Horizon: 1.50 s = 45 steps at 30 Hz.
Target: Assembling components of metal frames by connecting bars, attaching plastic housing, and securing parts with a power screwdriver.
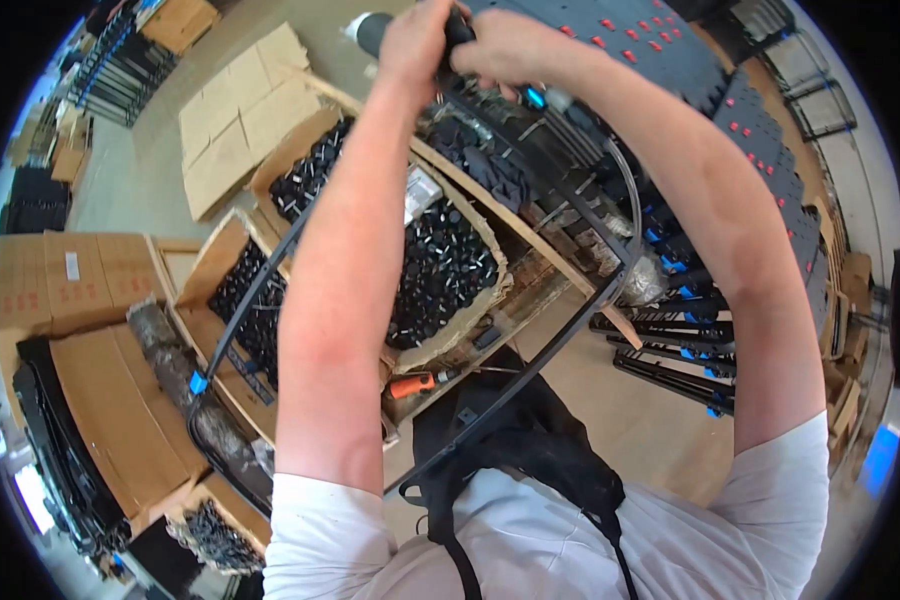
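Observation:
Both arms reach up to the top edge. My left hand point(417, 48) is closed around a black part next to a dark, rounded grip point(373, 34). My right hand point(505, 48) is beside it, its fingers curled on a black grip point(457, 38). Below the hands hangs a black tubular metal frame point(545, 355), which bends at a corner on the right and runs down across my body. A thin cable point(635, 190) loops beside that corner. Blue tape point(198, 382) is on a black bar at the left. The hands partly hide what they grip.
Cardboard boxes of black knob-like parts point(440, 275) sit on a wooden-edged bench, with an orange-handled tool point(412, 385) nearby. Dark panels with red pieces point(620, 40) are stacked at the upper right, above black tubes point(670, 350). Large cartons point(70, 285) stand left.

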Available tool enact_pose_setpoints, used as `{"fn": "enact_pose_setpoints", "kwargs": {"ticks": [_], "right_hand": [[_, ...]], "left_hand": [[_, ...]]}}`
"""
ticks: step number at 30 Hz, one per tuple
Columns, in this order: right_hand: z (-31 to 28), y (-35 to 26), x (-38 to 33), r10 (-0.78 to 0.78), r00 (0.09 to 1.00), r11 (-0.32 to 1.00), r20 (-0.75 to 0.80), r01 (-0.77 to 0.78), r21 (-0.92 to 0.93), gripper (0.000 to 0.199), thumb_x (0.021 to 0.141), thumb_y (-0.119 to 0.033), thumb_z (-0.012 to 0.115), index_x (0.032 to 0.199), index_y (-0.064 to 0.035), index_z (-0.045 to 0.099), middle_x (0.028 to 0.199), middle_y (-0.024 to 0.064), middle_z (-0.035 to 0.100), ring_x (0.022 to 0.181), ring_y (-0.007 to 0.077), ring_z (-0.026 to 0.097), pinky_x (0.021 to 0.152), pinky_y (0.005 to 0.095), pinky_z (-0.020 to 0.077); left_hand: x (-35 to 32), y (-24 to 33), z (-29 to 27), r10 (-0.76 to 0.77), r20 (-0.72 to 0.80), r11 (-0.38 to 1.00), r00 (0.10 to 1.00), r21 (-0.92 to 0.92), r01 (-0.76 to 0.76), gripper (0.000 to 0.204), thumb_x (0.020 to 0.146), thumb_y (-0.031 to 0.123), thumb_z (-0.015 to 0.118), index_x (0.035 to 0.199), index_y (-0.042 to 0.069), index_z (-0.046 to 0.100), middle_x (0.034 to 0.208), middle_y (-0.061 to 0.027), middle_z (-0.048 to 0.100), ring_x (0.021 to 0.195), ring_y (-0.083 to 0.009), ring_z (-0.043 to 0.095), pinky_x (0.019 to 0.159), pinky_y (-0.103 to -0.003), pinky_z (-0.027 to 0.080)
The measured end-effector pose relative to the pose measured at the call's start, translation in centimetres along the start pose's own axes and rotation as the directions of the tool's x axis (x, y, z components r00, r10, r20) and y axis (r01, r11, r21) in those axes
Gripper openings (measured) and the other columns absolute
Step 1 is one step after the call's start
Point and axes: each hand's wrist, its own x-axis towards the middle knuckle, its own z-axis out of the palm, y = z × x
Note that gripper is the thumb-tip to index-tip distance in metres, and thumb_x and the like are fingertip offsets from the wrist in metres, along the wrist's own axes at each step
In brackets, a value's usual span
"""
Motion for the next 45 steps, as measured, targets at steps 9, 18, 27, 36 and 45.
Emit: {"fn": "enact_pose_setpoints", "kwargs": {"ticks": [9, 18, 27, 36, 45], "right_hand": [[1.3, 0.3, 8.4, 0.069, 0.981, 0.989, 0.179, -0.044, -0.139, 0.035, 0.086, -0.029, 0.063, 0.075, 0.0024, 0.073, 0.066, 0.0146, 0.071, 0.06, 0.0263, 0.071, 0.065, 0.0399, 0.0565], [3.1, 4.9, 10.9, -0.029, 0.982, 0.998, 0.187, 0.04, -0.055, 0.037, 0.085, -0.026, 0.062, 0.067, 0.0059, 0.06, 0.059, 0.0105, 0.059, 0.043, 0.0217, 0.059, 0.044, 0.0383, 0.0477], [3.5, 5.1, 11.8, 0.078, 0.956, 0.965, 0.283, -0.144, 0.221, 0.017, 0.071, -0.014, 0.063, 0.06, -0.0004, 0.061, 0.058, 0.0055, 0.059, 0.053, 0.0158, 0.061, 0.051, 0.03, 0.0469], [2.7, 3.9, 12.1, 0.096, 0.922, 0.955, 0.374, -0.191, 0.228, 0.004, 0.066, -0.005, 0.065, 0.065, -0.0024, 0.062, 0.066, 0.0099, 0.062, 0.055, 0.0173, 0.057, 0.051, 0.031, 0.0439], [1.5, -1.9, 9.3, 0.085, 0.958, 0.98, 0.273, -0.13, 0.15, 0.008, 0.072, -0.002, 0.062, 0.08, -0.0039, 0.063, 0.076, 0.0039, 0.063, 0.061, 0.0122, 0.056, 0.055, 0.0283, 0.0411]], "left_hand": [[2.4, -2.0, -6.5, -0.08, -0.435, 0.976, 0.897, 0.148, 0.159, 0.032, 0.101, 0.041, 0.066, 0.091, 0.01, 0.07, 0.082, -0.001, 0.065, 0.077, -0.0144, 0.058, 0.072, -0.031, 0.046], [2.9, -3.3, -5.4, -0.027, -0.476, 0.959, 0.879, 0.236, 0.158, 0.032, 0.101, 0.039, 0.066, 0.09, 0.01, 0.07, 0.084, 0.0005, 0.064, 0.08, -0.0128, 0.058, 0.075, -0.03, 0.047], [2.1, -4.3, -5.6, 0.086, -0.439, 0.967, 0.894, 0.253, 0.031, 0.03, 0.101, 0.037, 0.068, 0.094, 0.009, 0.072, 0.086, -0.0005, 0.066, 0.08, -0.0129, 0.06, 0.075, -0.029, 0.049], [2.9, -4.7, -6.6, 0.072, -0.497, 0.978, 0.865, 0.205, 0.036, 0.031, 0.097, 0.034, 0.07, 0.095, 0.004, 0.073, 0.092, -0.006, 0.071, 0.083, -0.0174, 0.065, 0.078, -0.037, 0.055], [0.1, 2.6, -3.2, 0.082, -0.548, 0.946, 0.832, 0.306, 0.109, 0.039, 0.087, 0.037, 0.067, 0.084, -0.002, 0.074, 0.078, -0.007, 0.07, 0.073, -0.0146, 0.062, 0.068, -0.036, 0.051]]}}
